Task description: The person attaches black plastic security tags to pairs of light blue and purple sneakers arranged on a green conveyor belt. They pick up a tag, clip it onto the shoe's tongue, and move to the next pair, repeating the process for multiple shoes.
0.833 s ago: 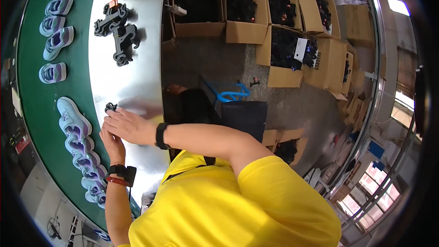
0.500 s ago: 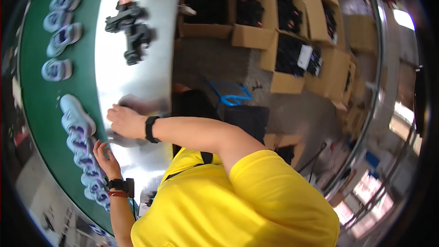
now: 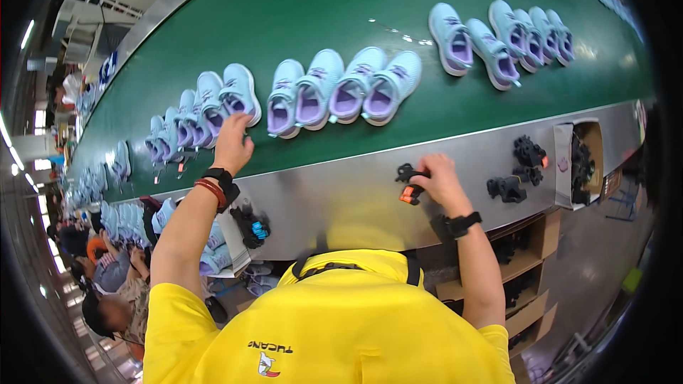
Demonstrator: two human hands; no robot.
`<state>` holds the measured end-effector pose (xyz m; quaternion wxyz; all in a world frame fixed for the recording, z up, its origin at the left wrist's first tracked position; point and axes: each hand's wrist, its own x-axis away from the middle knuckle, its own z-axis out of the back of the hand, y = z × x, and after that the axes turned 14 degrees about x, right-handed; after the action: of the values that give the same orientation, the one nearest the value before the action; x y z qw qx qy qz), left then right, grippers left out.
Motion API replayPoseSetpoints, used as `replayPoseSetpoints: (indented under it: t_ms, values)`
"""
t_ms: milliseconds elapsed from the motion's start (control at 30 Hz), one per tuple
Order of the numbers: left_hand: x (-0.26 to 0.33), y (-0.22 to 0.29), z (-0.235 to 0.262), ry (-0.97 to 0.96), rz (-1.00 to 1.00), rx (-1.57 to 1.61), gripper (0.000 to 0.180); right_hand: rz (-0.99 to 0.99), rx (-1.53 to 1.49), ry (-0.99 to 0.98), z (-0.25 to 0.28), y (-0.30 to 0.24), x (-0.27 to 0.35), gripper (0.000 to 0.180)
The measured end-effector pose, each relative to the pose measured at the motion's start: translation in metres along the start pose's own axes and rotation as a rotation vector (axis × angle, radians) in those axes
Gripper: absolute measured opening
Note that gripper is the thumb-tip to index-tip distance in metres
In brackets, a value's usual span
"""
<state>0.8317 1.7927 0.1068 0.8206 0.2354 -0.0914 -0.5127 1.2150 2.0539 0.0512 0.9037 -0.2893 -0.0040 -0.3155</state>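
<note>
Light-blue sneakers with lilac linings stand in groups on the green conveyor belt (image 3: 341,18). My left hand (image 3: 234,146) is at the heel of the nearest sneaker (image 3: 238,87) in the left group, thumb apart from the fingers; whether the fingertips touch it I cannot tell. Over the metal ledge (image 3: 334,203), my right hand (image 3: 441,181) is closed on a small black moulded piece with an orange patch (image 3: 410,193). More black moulded pieces (image 3: 506,188) lie on the ledge to its right.
An open carton (image 3: 590,163) of black pieces stands at the ledge's right end. Black pieces with blue parts (image 3: 250,226) lie by my left forearm, beside a white box of sneakers (image 3: 217,252). Cardboard boxes (image 3: 523,259) stand below the ledge. Another person (image 3: 117,306) is at the far left.
The view has swung round to face the belt. My right hand has moved away from my left, out to the right, and now holds the black piece. My left hand is at a sneaker's heel.
</note>
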Motion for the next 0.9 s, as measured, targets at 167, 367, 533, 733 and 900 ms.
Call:
replayPoseSetpoints:
  t_ms: [167,367,533,733,900]
  values:
    - [-0.006,0.001,-0.007,-0.330,-0.247,0.073,0.046,-0.170,-0.482,-0.294,0.008,-0.057,-0.024,0.014]
    - [-0.021,-0.029,-0.032,-0.363,-0.176,0.224,0.026,-0.275,-0.787,-0.606,-0.042,-0.205,-0.071,0.015]
    - [-0.015,-0.023,-0.034,-0.347,-0.238,0.244,0.020,-0.309,-0.946,-0.449,-0.096,-0.234,-0.079,0.016]
    - [-0.011,-0.026,-0.036,-0.342,-0.225,0.278,0.018,-0.437,-0.993,-0.381,-0.106,-0.244,-0.067,0.018]
    - [-0.013,-0.026,-0.036,-0.340,-0.258,0.272,0.018,-0.443,-1.081,-0.403,-0.115,-0.244,-0.064,0.017]
